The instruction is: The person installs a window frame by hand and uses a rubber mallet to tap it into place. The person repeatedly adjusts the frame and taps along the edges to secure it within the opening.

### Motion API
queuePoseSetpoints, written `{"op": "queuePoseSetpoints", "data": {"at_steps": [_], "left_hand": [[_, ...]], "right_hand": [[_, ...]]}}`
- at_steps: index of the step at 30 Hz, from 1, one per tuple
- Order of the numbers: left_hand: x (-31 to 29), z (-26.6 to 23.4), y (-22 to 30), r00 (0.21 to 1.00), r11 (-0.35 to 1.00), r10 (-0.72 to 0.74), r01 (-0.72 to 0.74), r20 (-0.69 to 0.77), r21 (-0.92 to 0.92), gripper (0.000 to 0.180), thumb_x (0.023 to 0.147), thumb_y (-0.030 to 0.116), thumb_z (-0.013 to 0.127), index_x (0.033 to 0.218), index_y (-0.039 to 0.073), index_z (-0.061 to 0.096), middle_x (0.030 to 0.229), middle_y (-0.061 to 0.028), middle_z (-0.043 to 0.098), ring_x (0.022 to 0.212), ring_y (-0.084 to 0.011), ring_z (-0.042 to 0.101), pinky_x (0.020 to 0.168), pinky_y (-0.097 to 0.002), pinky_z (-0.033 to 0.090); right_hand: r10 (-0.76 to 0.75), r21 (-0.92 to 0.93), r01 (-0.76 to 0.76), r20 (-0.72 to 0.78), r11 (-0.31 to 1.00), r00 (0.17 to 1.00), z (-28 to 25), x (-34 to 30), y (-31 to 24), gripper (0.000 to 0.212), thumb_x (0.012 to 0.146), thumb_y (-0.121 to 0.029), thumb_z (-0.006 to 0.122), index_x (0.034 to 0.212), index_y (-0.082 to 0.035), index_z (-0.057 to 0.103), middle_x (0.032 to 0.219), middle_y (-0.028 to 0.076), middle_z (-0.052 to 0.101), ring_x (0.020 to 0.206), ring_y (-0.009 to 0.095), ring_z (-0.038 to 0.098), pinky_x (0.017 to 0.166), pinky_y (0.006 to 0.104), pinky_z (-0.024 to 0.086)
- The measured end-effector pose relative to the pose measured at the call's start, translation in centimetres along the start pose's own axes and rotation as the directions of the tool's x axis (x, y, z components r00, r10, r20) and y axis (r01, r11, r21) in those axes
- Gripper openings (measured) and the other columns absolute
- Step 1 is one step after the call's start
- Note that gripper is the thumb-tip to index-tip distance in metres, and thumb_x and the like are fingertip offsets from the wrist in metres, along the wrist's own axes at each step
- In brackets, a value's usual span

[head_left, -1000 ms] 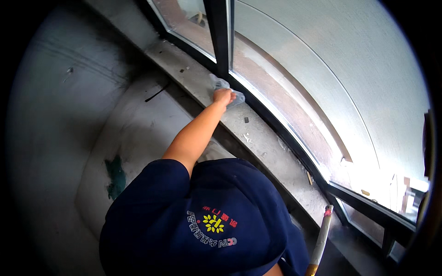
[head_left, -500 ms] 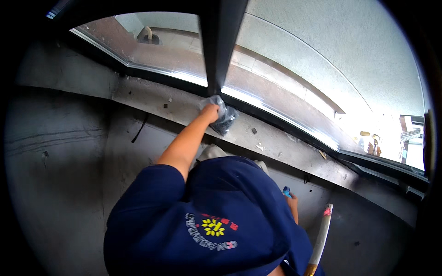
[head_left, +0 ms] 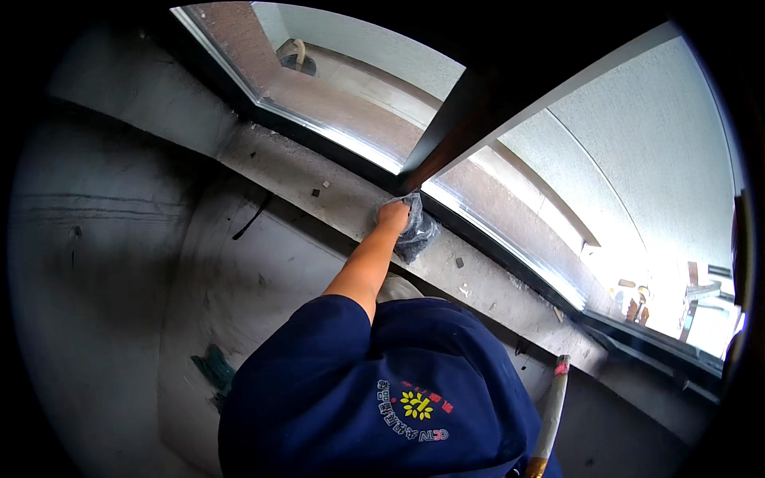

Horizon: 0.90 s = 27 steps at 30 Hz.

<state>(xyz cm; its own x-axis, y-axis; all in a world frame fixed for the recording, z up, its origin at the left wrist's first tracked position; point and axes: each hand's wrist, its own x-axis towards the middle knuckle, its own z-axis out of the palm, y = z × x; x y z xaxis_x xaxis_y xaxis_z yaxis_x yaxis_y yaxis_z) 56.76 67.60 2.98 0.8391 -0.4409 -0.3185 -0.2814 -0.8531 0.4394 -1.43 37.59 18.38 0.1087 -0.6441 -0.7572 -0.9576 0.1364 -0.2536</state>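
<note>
My left hand [head_left: 394, 216] is stretched forward to the window sill, its fingers curled at the mouth of a clear plastic bag [head_left: 417, 237]. Small dark pieces fill the bag, too fine to tell apart. It rests on the sill [head_left: 358, 209], close to the foot of the dark window post [head_left: 440, 151]. Plastic and the hand itself hide the fingertips. My right hand is out of sight, behind my navy shirt or below the picture.
Small dark and pale chips, one a dark square [head_left: 315, 193], lie along the dusty sill. A lit cigarette [head_left: 554, 410] juts up at lower right. Left of my shirt is a dark green object [head_left: 213, 373]. Beyond the glass stands a dark bucket [head_left: 299, 62].
The view has turned and shifted, so the window post now slants. My left hand remains at the bag. My right hand, seen earlier with a blue object, has gone from view; the green object has appeared.
</note>
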Motion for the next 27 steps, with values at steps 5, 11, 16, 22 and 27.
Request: {"op": "queuePoseSetpoints", "data": {"at_steps": [5,11,16,22,27], "left_hand": [[-1.1,-2.8,-1.9,0.996,0.998,-0.059,0.059,0.072,-0.004,0.024,0.095,0.030,0.059,0.099,0.011,0.074,0.114,-0.0120,0.068,0.105,-0.0354,0.065,0.087,-0.0481,0.053],[-5.4,-6.7,-2.2,0.992,0.980,-0.112,0.101,-0.057,-0.173,0.030,0.094,0.035,0.062,0.093,0.008,0.075,0.101,-0.0189,0.068,0.098,-0.0412,0.064,0.084,-0.0516,0.051],[-8.9,-9.6,-3.9,0.955,0.671,-0.295,0.203,-0.005,-0.713,0.029,0.088,0.028,0.075,0.106,0.005,0.076,0.089,-0.0103,0.074,0.076,-0.0210,0.071,0.069,-0.0358,0.056],[-12.8,-15.1,-5.8,0.962,0.499,-0.272,0.126,-0.017,-0.857,0.025,0.095,0.018,0.069,0.112,-0.001,0.070,0.096,-0.0072,0.072,0.083,-0.0130,0.068,0.074,-0.0257,0.056],[-12.7,-18.2,-9.2,0.957,0.452,-0.287,0.168,0.035,-0.876,0.016,0.097,0.011,0.064,0.110,0.001,0.063,0.097,-0.0081,0.070,0.086,-0.0148,0.068,0.075,-0.0276,0.056]], "right_hand": [[-0.070,0.007,0.069,0.052,0.998,0.996,-3.7,-1.5,-10.0,0.030,0.084,-0.012,0.078,0.110,-0.003,0.065,0.090,0.007,0.069,0.077,0.019,0.065,0.067,0.0342,0.053],[-0.175,0.142,0.148,0.203,0.979,0.963,-4.5,-2.6,-21.6,0.045,0.090,-0.009,0.070,0.130,0.003,0.053,0.093,0.012,0.066,0.073,0.022,0.066,0.068,0.0378,0.063],[-0.296,0.337,0.172,0.365,0.926,0.882,-3.3,-3.7,-27.2,0.041,0.087,-0.007,0.067,0.125,-0.002,0.053,0.081,0.008,0.060,0.065,0.022,0.065,0.060,0.0356,0.062],[-0.522,0.548,0.243,0.438,0.801,0.732,1.9,-6.1,-30.5,0.023,0.089,-0.012,0.068,0.102,-0.007,0.049,0.074,0.008,0.058,0.059,0.020,0.063,0.050,0.0335,0.050],[-0.637,0.749,0.120,0.454,0.651,0.623,7.6,-12.0,-32.4,0.026,0.084,-0.012,0.066,0.102,-0.009,0.047,0.076,0.010,0.056,0.064,0.023,0.060,0.061,0.0373,0.053]]}}
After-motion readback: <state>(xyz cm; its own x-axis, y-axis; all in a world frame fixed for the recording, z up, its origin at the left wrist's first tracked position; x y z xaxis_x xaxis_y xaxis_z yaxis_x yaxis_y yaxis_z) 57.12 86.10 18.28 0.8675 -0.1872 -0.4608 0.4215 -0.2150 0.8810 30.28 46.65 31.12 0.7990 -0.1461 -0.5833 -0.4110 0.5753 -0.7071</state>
